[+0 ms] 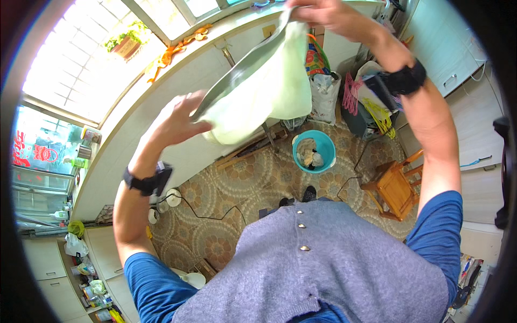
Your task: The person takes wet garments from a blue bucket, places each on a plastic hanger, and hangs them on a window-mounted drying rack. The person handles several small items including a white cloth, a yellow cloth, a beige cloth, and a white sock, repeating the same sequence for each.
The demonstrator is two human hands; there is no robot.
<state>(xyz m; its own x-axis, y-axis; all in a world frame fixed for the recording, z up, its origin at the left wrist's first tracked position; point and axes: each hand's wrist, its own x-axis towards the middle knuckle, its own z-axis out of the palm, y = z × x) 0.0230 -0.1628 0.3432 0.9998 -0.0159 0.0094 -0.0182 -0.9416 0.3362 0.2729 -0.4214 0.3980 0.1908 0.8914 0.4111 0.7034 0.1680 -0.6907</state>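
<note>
Remotely, I see the pale green cloth [264, 89] aloft, left grip [176, 119] pinching one end of its grey edge [232, 74], right grip [329, 16] the other; even tension, I judge, would best spread it.

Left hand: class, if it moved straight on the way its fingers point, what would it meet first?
The pale green cloth, whose left end the left hand already holds. Past it, the white wall below the window ledge seems next, though depth is unclear.
</note>
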